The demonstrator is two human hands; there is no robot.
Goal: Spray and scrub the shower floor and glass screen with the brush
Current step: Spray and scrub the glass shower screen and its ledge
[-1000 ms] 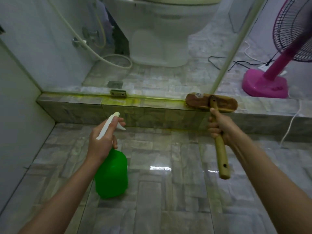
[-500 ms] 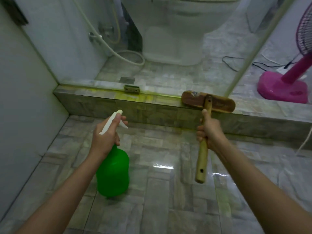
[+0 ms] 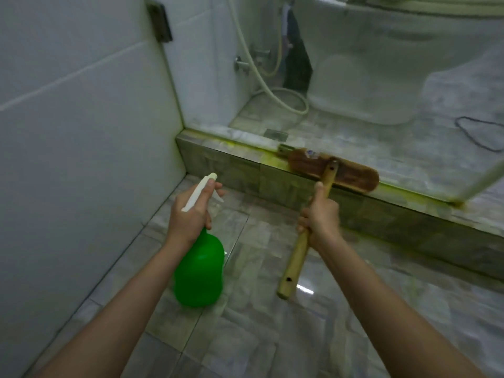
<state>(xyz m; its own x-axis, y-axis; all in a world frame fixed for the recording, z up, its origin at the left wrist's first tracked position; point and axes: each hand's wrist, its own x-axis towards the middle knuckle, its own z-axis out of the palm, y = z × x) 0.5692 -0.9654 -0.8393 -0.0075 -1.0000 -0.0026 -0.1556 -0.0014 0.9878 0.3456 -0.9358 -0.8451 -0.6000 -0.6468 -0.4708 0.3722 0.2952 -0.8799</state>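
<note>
Below, left hand (image 3: 188, 216) fingers wrap green spray bottle (image 3: 200, 271) — contents unseen; right hand (image 3: 320, 216) fists brush (image 3: 331, 170).

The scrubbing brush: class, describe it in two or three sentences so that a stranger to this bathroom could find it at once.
Start at the raised stone kerb under the glass screen. On its top edge, by the yellow-green stain, lies the scrubbing brush, held by the right hand. It is the only wooden thing here: a flat brown head on a pale handle, unlike the green spray bottle.

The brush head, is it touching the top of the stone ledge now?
Touching. In the head view the brush head lies flat on the stone ledge, with no gap visible beneath it.
</note>
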